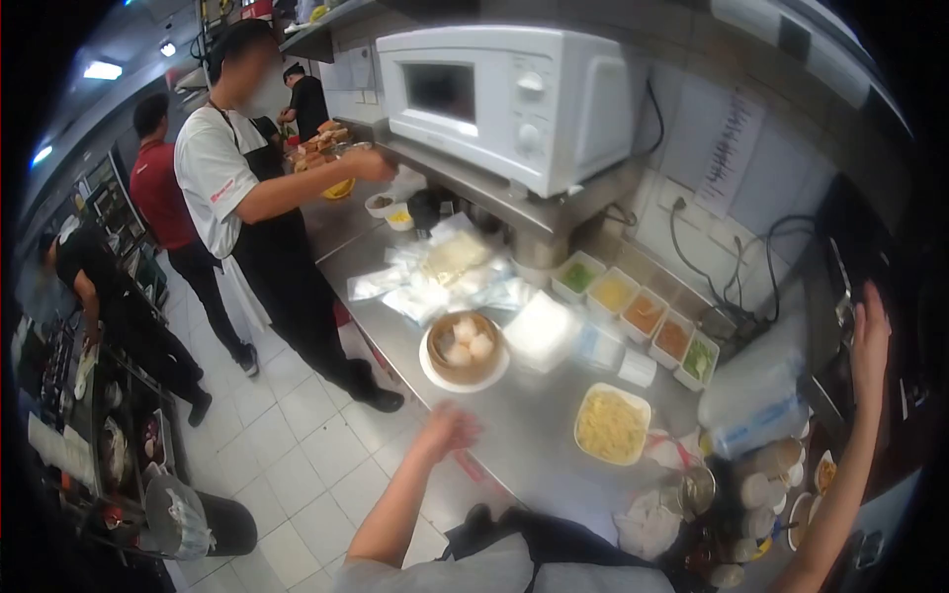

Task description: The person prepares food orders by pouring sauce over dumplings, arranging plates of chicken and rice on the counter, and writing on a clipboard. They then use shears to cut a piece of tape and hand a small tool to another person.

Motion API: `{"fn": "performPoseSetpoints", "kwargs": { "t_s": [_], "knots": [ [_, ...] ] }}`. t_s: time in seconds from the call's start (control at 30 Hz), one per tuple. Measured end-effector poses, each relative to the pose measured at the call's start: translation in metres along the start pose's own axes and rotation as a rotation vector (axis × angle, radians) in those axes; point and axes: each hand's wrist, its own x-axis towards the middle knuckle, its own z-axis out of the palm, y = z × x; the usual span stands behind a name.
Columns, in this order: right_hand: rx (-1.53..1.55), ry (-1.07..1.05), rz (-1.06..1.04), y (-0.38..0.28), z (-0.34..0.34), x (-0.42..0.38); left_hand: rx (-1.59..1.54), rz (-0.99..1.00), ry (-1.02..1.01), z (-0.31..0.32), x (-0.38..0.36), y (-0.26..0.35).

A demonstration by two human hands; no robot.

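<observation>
head: steamer [465, 375] lies just beyond the empty, loose left hand [448, 431]; grip unclear in right hand [871, 334].

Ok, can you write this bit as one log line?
left hand: looks empty, near plate | right hand: stretched out, contact unclear | steamer: on plate, buns inside | microwave: on shelf

Lone head view: from above, looking forward and down, near over counter [531, 427].

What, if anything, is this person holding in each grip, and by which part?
The left grip holds nothing; it is near the plate under the bamboo steamer. Whether the right grip, stretched out to the side, holds anything cannot be told.
</observation>
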Motion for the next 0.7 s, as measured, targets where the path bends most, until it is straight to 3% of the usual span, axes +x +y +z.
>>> {"fn": "performPoseSetpoints", "kwargs": {
  "t_s": [0.03,0.1,0.13,0.17,0.23,0.27,0.3,0.33,0.43,0.47,0.5,0.57,0.63,0.7],
  "knots": [
    [-0.066,-0.045,0.046,0.005,0.008,-0.001,-0.045,0.048,0.159,-0.022,0.011,0.001],
    [0.027,-0.197,0.22,-0.025,0.004,-0.004,0.014,0.093,0.282,-0.063,0.042,-0.002],
    [-0.008,-0.161,0.219,-0.054,-0.005,-0.002,0.027,0.127,0.315,-0.078,0.054,0.0],
    [-0.018,0.042,0.064,-0.056,0.0,-0.003,0.042,0.161,0.348,-0.089,0.066,0.004],
    [-0.109,0.023,0.022,-0.064,-0.011,0.002,0.133,0.206,0.414,-0.095,0.078,0.025],
    [-0.096,-0.143,0.091,-0.071,-0.015,-0.001,0.138,0.223,0.388,-0.096,0.085,0.039],
    [-0.004,-0.307,0.357,-0.092,-0.022,0.005,0.339,0.146,0.345,-0.098,0.09,0.051],
    [-0.086,-0.159,0.252,-0.085,-0.017,0.0,0.539,0.066,0.306,-0.101,0.094,0.059],
    [-0.1,0.164,0.083,-0.083,-0.02,-0.012,0.664,0.137,0.158,-0.113,0.125,0.069],
    [0.235,0.295,0.152,-0.097,-0.02,-0.019,0.761,0.263,0.277,-0.109,0.129,0.063],
    [0.361,0.338,0.17,-0.121,-0.027,-0.027,0.754,0.271,0.275,-0.109,0.138,0.053],
    [0.521,0.405,0.203,-0.163,-0.034,-0.053,0.718,0.574,0.537,-0.108,0.158,0.03],
    [0.548,0.401,0.226,-0.19,-0.025,-0.088,0.573,0.506,0.52,-0.074,0.144,0.034],
    [0.58,0.327,0.23,-0.22,-0.001,-0.121,0.255,0.678,0.662,-0.055,0.143,0.021]
  ]
}}
